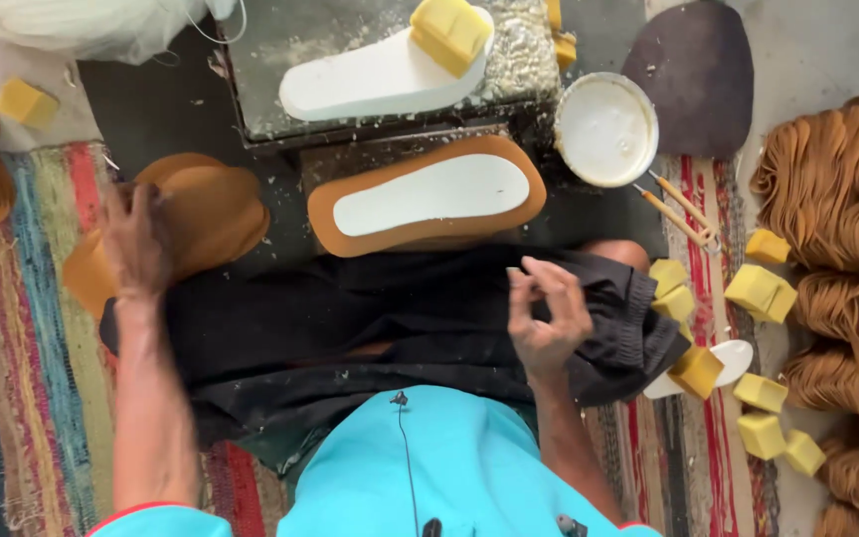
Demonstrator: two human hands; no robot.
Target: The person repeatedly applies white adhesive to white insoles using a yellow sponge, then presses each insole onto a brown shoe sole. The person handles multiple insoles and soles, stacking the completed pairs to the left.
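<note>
My left hand (pixel 137 239) rests on a stack of tan sole-shaped leather pieces (pixel 213 211) at the left, fingers gripping their edge. In the middle, in front of my lap, lies a tan sole (pixel 322 214) with a white foam insole (pixel 434 193) stuck on top. My right hand (pixel 546 316) hovers over my black-clothed lap with fingers loosely curled and nothing visible in them. A second white insole (pixel 370 80) lies on a dark, crumb-covered work slab (pixel 280 40) further away, with a yellow foam block (pixel 449 32) on its end.
A white glue bowl (pixel 605 129) stands at upper right beside a dark oval leather piece (pixel 693 85). Two wooden-handled tools (pixel 678 211) lie near it. Yellow foam blocks (pixel 760 290) are scattered at right, next to stacks of tan leather straps (pixel 837 179). A striped rug (pixel 22 328) covers the floor.
</note>
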